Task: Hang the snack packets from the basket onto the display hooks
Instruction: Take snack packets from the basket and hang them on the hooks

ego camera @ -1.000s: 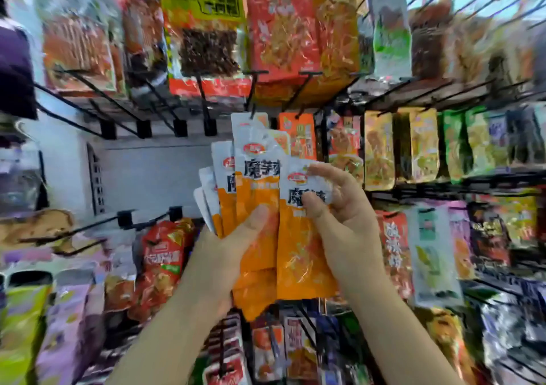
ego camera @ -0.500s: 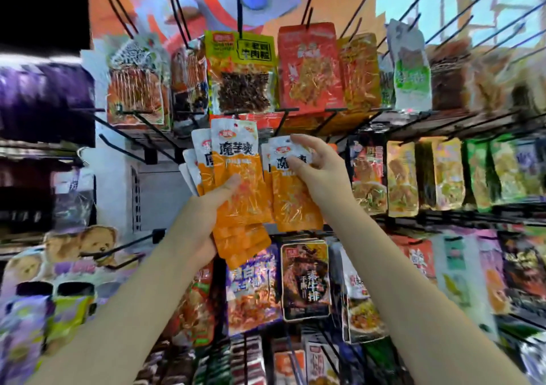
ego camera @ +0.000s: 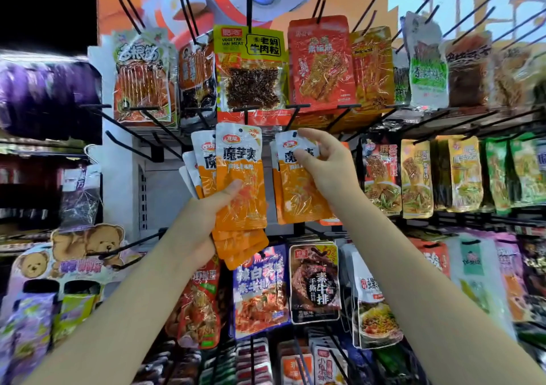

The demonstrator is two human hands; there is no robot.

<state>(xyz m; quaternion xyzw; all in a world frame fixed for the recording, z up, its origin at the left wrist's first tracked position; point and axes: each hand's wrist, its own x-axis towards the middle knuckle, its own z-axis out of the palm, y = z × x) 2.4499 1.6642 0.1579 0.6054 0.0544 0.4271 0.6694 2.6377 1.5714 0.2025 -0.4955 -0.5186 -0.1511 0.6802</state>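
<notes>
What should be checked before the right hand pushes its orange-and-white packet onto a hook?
1. Right hand pinches a single packet near the top: ok.
2. Packet's hang hole uncovered by the fingers: ok.
3. Hole lined up with the hook tip above: not ok, packet sits lower.
4. Left hand grips the spare stack firmly: ok.
5. Room behind on that hook: cannot tell.
</notes>
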